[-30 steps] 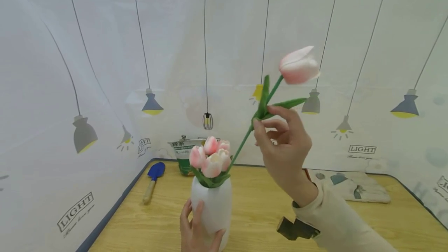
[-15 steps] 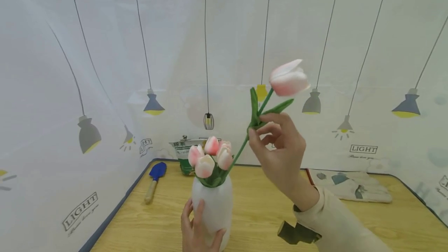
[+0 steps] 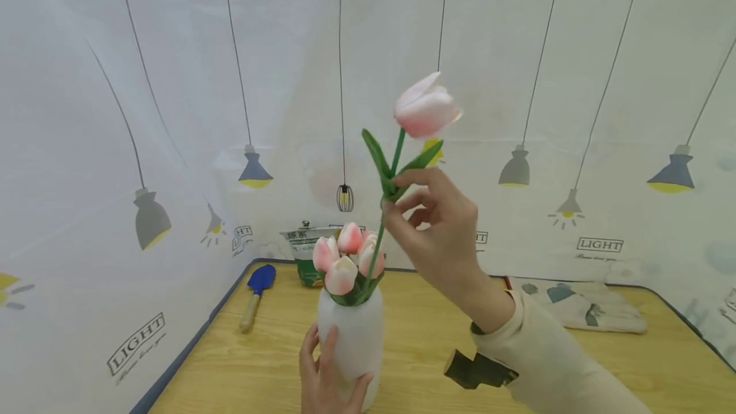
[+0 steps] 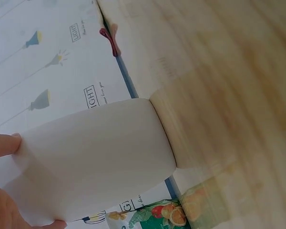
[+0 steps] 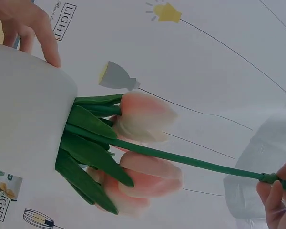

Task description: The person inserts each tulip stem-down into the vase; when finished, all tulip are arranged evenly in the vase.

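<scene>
In the head view, my left hand (image 3: pixel 326 379) grips the white vase (image 3: pixel 353 337) from its left, with fingers and thumb spread round its side. The vase stands upright on the wooden table (image 3: pixel 420 318). Several pink-and-white tulips (image 3: pixel 340 275) fill its mouth, green leaves crowding the rim. Above and to the right, my right hand (image 3: pixel 437 229) pinches another tulip (image 3: pixel 427 107) at its stem, just where the leaves branch off. That tulip leans slightly right, and its long stem (image 5: pixel 190 163) runs down into the vase mouth in the right wrist view. Its lower end is hidden inside.
Left of the vase lies a small blue shovel (image 3: pixel 261 278) with a wooden handle. Behind the vase stands a green-and-white bag (image 3: pixel 308 267). A pale folded cloth (image 3: pixel 615 312) with grey-blue patches lies at the back right. Lamp-printed white sheeting (image 3: pixel 379 30) surrounds the table.
My right hand has moved left with its tulip, after dipping and rising slightly. The tulip has swung toward upright above the vase. The left hand keeps its hold.
</scene>
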A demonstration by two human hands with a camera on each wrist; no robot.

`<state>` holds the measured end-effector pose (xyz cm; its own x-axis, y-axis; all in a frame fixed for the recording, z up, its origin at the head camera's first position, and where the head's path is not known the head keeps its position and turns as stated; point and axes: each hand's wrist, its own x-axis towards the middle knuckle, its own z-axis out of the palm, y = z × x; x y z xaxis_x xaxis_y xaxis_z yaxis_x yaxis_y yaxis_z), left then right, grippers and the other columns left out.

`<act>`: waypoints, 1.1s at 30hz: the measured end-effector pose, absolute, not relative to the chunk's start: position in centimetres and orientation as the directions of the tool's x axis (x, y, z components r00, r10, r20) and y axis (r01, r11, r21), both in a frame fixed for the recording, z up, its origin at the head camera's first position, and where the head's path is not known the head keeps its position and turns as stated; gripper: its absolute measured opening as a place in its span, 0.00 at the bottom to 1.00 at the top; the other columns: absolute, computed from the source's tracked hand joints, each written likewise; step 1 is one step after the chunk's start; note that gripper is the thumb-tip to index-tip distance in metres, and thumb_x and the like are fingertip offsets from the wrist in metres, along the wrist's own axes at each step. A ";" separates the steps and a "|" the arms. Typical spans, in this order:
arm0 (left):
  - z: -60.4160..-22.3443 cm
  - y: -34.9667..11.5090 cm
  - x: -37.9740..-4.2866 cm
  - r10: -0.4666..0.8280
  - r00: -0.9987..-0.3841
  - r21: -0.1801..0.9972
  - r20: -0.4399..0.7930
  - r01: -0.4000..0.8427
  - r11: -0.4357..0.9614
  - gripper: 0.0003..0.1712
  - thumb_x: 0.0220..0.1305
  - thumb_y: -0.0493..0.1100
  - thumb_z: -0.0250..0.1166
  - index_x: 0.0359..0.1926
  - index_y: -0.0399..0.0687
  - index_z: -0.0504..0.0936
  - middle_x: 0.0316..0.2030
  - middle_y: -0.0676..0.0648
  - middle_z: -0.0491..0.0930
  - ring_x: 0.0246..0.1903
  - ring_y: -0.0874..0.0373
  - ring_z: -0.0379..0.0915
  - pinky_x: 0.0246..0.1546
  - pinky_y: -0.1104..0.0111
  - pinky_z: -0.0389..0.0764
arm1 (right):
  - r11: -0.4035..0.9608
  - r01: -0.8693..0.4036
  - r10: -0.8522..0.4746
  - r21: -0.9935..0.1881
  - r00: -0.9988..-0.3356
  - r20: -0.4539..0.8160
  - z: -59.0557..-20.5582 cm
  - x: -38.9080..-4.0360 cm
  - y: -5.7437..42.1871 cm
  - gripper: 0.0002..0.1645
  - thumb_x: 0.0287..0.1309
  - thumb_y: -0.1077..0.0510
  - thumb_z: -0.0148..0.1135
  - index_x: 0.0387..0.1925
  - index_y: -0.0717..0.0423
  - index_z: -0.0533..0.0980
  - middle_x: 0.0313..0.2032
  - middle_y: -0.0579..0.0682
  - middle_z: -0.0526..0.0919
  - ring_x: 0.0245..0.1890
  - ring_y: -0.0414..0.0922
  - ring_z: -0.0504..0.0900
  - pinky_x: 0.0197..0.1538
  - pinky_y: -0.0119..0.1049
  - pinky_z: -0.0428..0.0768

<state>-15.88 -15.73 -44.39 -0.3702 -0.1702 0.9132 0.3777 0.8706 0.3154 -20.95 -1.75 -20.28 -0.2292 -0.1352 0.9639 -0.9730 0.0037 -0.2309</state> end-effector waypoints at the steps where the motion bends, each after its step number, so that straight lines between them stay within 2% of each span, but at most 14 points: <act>1: -44.4 -15.7 -15.9 -0.175 -0.371 0.319 0.912 0.375 0.871 0.42 0.52 0.67 0.52 0.57 0.40 0.64 0.53 0.31 0.60 0.48 0.52 0.59 0.26 0.63 0.77 | 0.010 -0.969 -0.151 -0.246 -0.244 0.958 -20.3 -21.0 -1.8 0.11 0.40 0.74 0.57 0.31 0.66 0.71 0.29 0.56 0.79 0.18 0.40 0.78 0.18 0.23 0.72; 4: -44.5 -15.6 -16.0 -0.182 -0.355 0.315 0.917 0.363 0.877 0.41 0.53 0.67 0.52 0.57 0.40 0.65 0.52 0.30 0.61 0.48 0.50 0.60 0.25 0.62 0.77 | 0.035 -0.970 -0.232 -0.242 -0.243 0.942 -21.5 -21.4 -2.4 0.12 0.40 0.73 0.58 0.32 0.65 0.71 0.29 0.54 0.78 0.19 0.40 0.78 0.19 0.22 0.72; 8: -44.7 -15.6 -16.0 -0.203 -0.362 0.341 0.910 0.373 0.863 0.41 0.51 0.65 0.56 0.57 0.40 0.65 0.52 0.31 0.62 0.48 0.52 0.59 0.25 0.62 0.77 | 0.049 -0.982 -0.315 -0.180 -0.186 0.931 -23.9 -21.6 -3.3 0.13 0.39 0.72 0.60 0.31 0.62 0.71 0.29 0.52 0.77 0.19 0.40 0.78 0.20 0.20 0.72; 13: -44.9 -15.5 -16.0 -0.204 -0.384 0.359 0.901 0.392 0.847 0.42 0.48 0.64 0.61 0.57 0.40 0.65 0.53 0.32 0.61 0.48 0.52 0.59 0.26 0.62 0.77 | 0.106 -0.992 -0.284 -0.062 -0.090 0.955 -26.8 -21.4 -3.6 0.12 0.38 0.72 0.59 0.30 0.60 0.71 0.26 0.51 0.76 0.18 0.39 0.78 0.19 0.16 0.67; 15: -44.8 -15.5 -16.0 -0.197 -0.390 0.354 0.899 0.385 0.852 0.43 0.47 0.63 0.62 0.58 0.41 0.64 0.53 0.31 0.61 0.47 0.50 0.60 0.26 0.61 0.77 | 0.144 -0.989 -0.239 -0.046 -0.080 0.968 -27.9 -21.4 -3.6 0.12 0.38 0.71 0.59 0.30 0.60 0.72 0.26 0.51 0.76 0.19 0.40 0.79 0.17 0.15 0.64; 17: -44.7 -15.6 -15.9 -0.195 -0.401 0.353 0.895 0.370 0.859 0.43 0.46 0.62 0.64 0.58 0.42 0.64 0.53 0.32 0.60 0.46 0.48 0.61 0.25 0.60 0.77 | 0.168 -0.982 -0.189 -0.080 -0.112 0.976 -28.7 -21.4 -3.6 0.12 0.37 0.71 0.58 0.30 0.60 0.73 0.27 0.51 0.77 0.20 0.41 0.80 0.16 0.14 0.61; 21: -44.5 -15.6 -15.7 -0.190 -0.417 0.350 0.889 0.348 0.870 0.45 0.43 0.60 0.68 0.59 0.43 0.63 0.54 0.32 0.60 0.45 0.46 0.62 0.24 0.60 0.76 | 0.194 -0.961 -0.119 -0.199 -0.224 0.967 -30.0 -21.5 -3.5 0.13 0.37 0.72 0.60 0.30 0.60 0.73 0.27 0.51 0.78 0.20 0.43 0.81 0.14 0.14 0.58; 24: -44.4 -15.5 -15.6 -0.200 -0.427 0.361 0.882 0.340 0.869 0.44 0.46 0.62 0.64 0.59 0.43 0.63 0.53 0.32 0.60 0.45 0.46 0.62 0.25 0.60 0.77 | 0.232 -0.947 -0.137 -0.221 -0.257 0.957 -30.9 -21.6 -3.6 0.13 0.35 0.72 0.60 0.29 0.59 0.73 0.26 0.50 0.78 0.21 0.42 0.81 0.18 0.16 0.67; 27: -44.4 -15.4 -15.6 -0.205 -0.424 0.364 0.882 0.339 0.868 0.42 0.49 0.64 0.58 0.58 0.42 0.64 0.53 0.31 0.61 0.45 0.46 0.62 0.25 0.60 0.77 | 0.309 -0.930 -0.184 -0.200 -0.265 0.947 -31.8 -21.6 -3.8 0.12 0.34 0.70 0.61 0.26 0.56 0.74 0.25 0.47 0.79 0.23 0.40 0.78 0.23 0.17 0.70; 30: -44.4 -15.4 -15.6 -0.207 -0.430 0.371 0.879 0.342 0.863 0.42 0.51 0.65 0.55 0.59 0.41 0.64 0.53 0.29 0.60 0.46 0.45 0.62 0.26 0.59 0.77 | 0.368 -0.904 -0.216 -0.218 -0.311 0.926 -32.5 -21.6 -3.9 0.08 0.37 0.66 0.62 0.26 0.55 0.75 0.26 0.45 0.79 0.27 0.38 0.75 0.23 0.17 0.68; 33: -44.4 -15.4 -15.5 -0.205 -0.428 0.371 0.880 0.351 0.860 0.42 0.51 0.65 0.56 0.59 0.41 0.64 0.52 0.28 0.60 0.45 0.44 0.62 0.25 0.59 0.77 | 0.358 -0.888 -0.229 -0.288 -0.383 0.895 -32.8 -21.4 -3.8 0.06 0.41 0.64 0.61 0.27 0.54 0.76 0.28 0.46 0.78 0.28 0.39 0.74 0.22 0.17 0.67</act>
